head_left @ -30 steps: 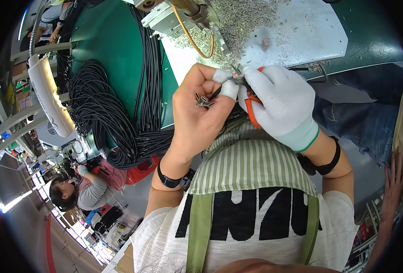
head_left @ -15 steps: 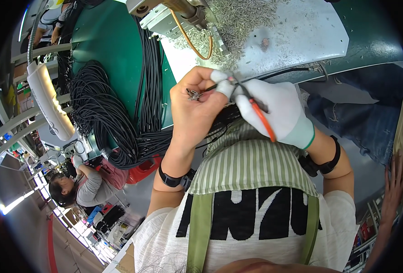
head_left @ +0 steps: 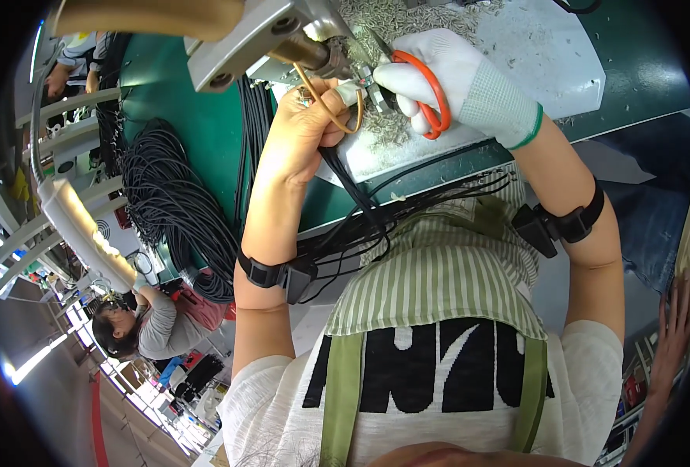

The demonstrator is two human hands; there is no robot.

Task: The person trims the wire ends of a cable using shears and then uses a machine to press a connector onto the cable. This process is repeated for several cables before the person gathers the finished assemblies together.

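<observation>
With the left grip (head_left: 306, 117) closed on cables (head_left: 349, 183) just below the press (head_left: 240, 50), the right grip (head_left: 469, 74) curled round scissors (head_left: 443, 105) right of it, steady, unhurried alignment seems wise.

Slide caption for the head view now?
Gloved right hand, holding a red-handled tool, beside left hand at a metal machine.

Snips handles (head_left: 443, 101) looked smooth plastic; glove (head_left: 466, 74) was matt knitted cloth; machine bracket (head_left: 240, 48), smooth metal; tabletop (head_left: 181, 82), glossy.
</observation>
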